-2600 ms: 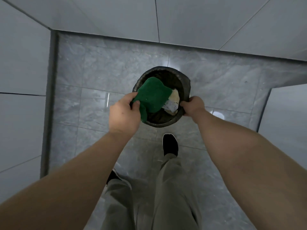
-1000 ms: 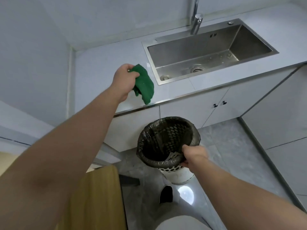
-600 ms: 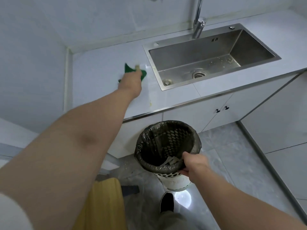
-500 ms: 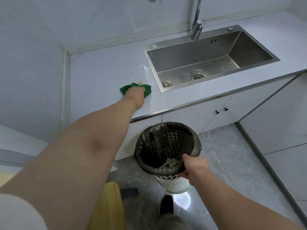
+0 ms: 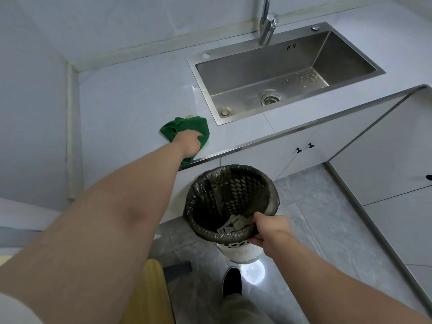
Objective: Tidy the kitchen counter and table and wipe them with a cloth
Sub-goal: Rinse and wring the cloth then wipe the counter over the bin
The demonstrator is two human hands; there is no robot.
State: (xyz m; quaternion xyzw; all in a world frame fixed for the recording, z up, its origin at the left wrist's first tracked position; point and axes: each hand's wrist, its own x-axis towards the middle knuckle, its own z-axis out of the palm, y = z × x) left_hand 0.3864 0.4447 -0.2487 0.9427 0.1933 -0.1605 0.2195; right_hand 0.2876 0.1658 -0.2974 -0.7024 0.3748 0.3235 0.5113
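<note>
Your left hand (image 5: 189, 146) clutches the cloth (image 5: 184, 127) at the counter (image 5: 121, 108) edge. The bin (image 5: 199, 183) — rim gripped by your right hand (image 5: 268, 230) — sits below, rightward.

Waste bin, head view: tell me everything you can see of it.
The waste bin is round, with a white perforated wall, apparently plastic. A dark, see-through bag lines it and folds over the rim. Paper scraps lie inside against the near wall. The right hand grips the near rim, thumb over it, fingers beneath. The bin sits below the counter edge, its mouth turned up toward the camera, and seems held off the floor.
</note>
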